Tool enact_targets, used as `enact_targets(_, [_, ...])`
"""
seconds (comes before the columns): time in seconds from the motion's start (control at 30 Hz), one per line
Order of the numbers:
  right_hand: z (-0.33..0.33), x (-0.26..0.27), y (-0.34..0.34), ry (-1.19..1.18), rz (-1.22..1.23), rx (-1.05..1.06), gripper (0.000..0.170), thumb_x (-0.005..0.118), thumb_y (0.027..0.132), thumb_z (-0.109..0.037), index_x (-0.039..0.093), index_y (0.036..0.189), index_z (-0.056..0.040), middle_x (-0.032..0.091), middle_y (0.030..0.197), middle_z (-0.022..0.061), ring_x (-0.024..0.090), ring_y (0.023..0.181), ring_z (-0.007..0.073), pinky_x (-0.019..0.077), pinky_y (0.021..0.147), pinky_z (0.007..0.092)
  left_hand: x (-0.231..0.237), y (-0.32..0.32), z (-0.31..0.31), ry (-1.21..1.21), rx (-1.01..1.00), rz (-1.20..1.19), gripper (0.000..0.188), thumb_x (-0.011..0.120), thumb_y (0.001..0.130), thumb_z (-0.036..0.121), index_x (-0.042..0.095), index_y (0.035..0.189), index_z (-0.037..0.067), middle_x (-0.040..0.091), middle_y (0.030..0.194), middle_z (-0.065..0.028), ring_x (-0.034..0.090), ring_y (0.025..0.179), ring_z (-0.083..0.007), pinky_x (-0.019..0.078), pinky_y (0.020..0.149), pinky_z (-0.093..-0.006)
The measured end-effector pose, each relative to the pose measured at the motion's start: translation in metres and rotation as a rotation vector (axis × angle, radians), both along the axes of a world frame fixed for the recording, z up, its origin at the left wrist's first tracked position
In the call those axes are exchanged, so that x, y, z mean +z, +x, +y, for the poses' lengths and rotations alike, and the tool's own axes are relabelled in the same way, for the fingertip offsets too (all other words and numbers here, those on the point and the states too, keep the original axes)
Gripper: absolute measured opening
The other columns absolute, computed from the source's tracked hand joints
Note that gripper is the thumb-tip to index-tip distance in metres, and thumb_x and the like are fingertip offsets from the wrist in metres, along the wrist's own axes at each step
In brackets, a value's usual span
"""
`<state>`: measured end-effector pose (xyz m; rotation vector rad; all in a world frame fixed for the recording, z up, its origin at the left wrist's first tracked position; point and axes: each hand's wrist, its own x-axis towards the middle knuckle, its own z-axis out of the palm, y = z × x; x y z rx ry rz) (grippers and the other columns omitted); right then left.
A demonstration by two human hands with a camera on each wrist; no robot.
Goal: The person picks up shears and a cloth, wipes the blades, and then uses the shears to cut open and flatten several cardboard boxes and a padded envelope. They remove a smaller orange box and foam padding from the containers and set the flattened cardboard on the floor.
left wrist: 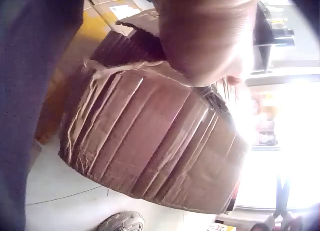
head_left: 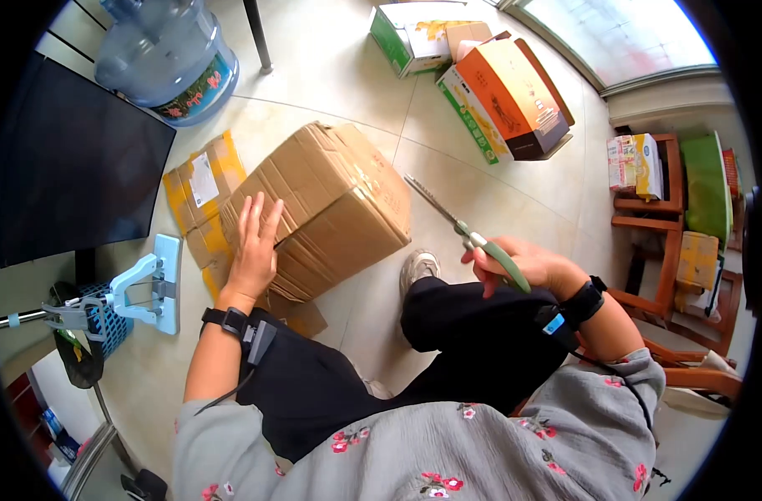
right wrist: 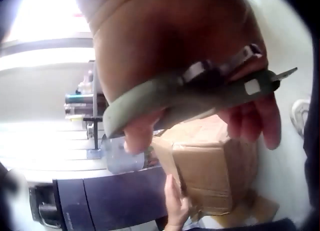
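Gray floral top, black pants, wristbands

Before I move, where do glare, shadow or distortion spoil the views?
Head view: scissors and box fairly clear, room bowed toward the rim; left wrist view: glare bleaches the right side; right wrist view: right hand shadowed and soft, upper left bleached.

The pale tiled floor [head_left: 360, 313] carries a creased box [head_left: 322, 213], taped cardboard [head_left: 210, 238] and printed cartons [head_left: 506, 92].

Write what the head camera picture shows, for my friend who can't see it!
A person's right hand holds green-handled scissors, and their left hand rests on a big cardboard box on a tiled floor. Nearby are flat cardboard with yellow tape, a big water bottle and an orange box.
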<state>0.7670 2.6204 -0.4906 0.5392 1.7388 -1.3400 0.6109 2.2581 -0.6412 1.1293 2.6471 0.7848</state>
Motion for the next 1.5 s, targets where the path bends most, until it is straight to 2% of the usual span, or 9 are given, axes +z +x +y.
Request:
enact_targets(0.17, [-0.011,-0.039,-0.003,-0.223,-0.149,0.051,0.077,0.039,0.087,-0.070,0.054,0.104,0.0045,0.055,0.072,0.0068,0.063,0.067,0.0178,0.0494,0.064,0.0293,-0.012,-0.004,-0.005,0.028,-0.007,-0.124,0.080,0.046,0.068,-0.018,0.032,0.142,0.007,0.027,0.147,-0.0208,0.023,0.137,-0.0399,0.0246,0.113,-0.0437])
enact_targets(0.53, [-0.018,-0.073,0.003,-0.312,-0.325,-0.029,0.091,0.038,0.083,-0.075,0.050,0.106,0.0113,0.054,0.069,0.0077,0.063,0.062,0.0180,0.0526,0.060,0.0297,-0.023,-0.003,-0.007,0.031,-0.061,-0.209,0.080,0.044,0.066,-0.019,0.034,0.141,0.007,0.030,0.146,-0.0190,0.025,0.137,-0.0368,0.0230,0.114,-0.0413])
enact_targets(0.63, [-0.016,-0.075,0.011,-0.367,-0.404,-0.052,0.076,0.031,0.091,-0.066,0.055,0.103,0.0052,0.055,0.073,0.0062,0.063,0.064,0.0174,0.0564,0.067,0.0356,-0.023,-0.003,-0.006,0.048,-0.051,-0.222,0.082,0.041,0.063,-0.019,0.036,0.140,0.007,0.031,0.146,-0.0176,0.025,0.137,-0.0347,0.0227,0.114,-0.0407])
enact_targets(0.73, [-0.014,-0.080,0.020,-0.419,-0.389,-0.089,0.075,0.031,0.092,-0.065,0.056,0.102,0.0052,0.055,0.072,0.0059,0.062,0.062,0.0171,0.0569,0.067,0.0365,-0.018,-0.004,-0.004,0.051,-0.044,-0.262,0.081,0.040,0.063,-0.018,0.038,0.139,0.008,0.033,0.146,-0.0173,0.026,0.137,-0.0342,0.0223,0.114,-0.0406])
enact_targets(0.83, [-0.018,-0.083,0.018,-0.390,-0.363,-0.104,0.092,0.038,0.083,-0.074,0.049,0.109,0.0137,0.053,0.066,0.0085,0.062,0.061,0.0178,0.0569,0.066,0.0362,-0.018,-0.007,-0.003,0.059,-0.062,-0.271,0.080,0.039,0.062,-0.017,0.041,0.138,0.008,0.033,0.146,-0.0173,0.026,0.137,-0.0337,0.0215,0.114,-0.0404])
enact_targets(1.1, [-0.031,-0.096,0.011,-0.319,-0.264,-0.130,0.085,0.038,0.085,-0.072,0.051,0.102,0.0107,0.049,0.059,0.0079,0.057,0.056,0.0163,0.0560,0.058,0.0332,-0.019,-0.011,-0.001,0.093,-0.077,-0.292,0.075,0.039,0.064,-0.015,0.046,0.135,0.008,0.037,0.142,-0.0221,0.029,0.135,-0.0367,0.0220,0.114,-0.0408])
enact_targets(1.33, [-0.031,-0.105,-0.005,-0.114,-0.118,-0.010,0.077,0.043,0.086,-0.067,0.056,0.088,0.0084,0.047,0.054,0.0065,0.055,0.049,0.0166,0.0542,0.049,0.0314,-0.020,-0.013,-0.002,0.075,-0.079,-0.275,0.074,0.037,0.065,-0.015,0.046,0.135,0.008,0.037,0.143,-0.0189,0.029,0.136,-0.0333,0.0228,0.114,-0.0391])
enact_targets(1.43, [-0.037,-0.104,-0.010,-0.367,-0.287,-0.290,0.076,0.049,0.084,-0.067,0.059,0.084,0.0089,0.051,0.056,0.0077,0.057,0.049,0.0176,0.0521,0.047,0.0309,-0.021,-0.011,0.000,0.096,-0.056,-0.264,0.073,0.038,0.066,-0.014,0.046,0.135,0.009,0.038,0.143,-0.0195,0.030,0.136,-0.0345,0.0235,0.113,-0.0399])
enact_targets(1.5, [-0.038,-0.101,-0.021,-0.070,-0.130,-0.149,0.077,0.052,0.082,-0.067,0.060,0.084,0.0092,0.053,0.057,0.0077,0.057,0.048,0.0178,0.0504,0.047,0.0302,-0.022,-0.011,0.001,0.120,-0.024,-0.262,0.072,0.041,0.067,-0.013,0.046,0.135,0.010,0.038,0.142,-0.0208,0.031,0.134,-0.0374,0.0241,0.113,-0.0411])
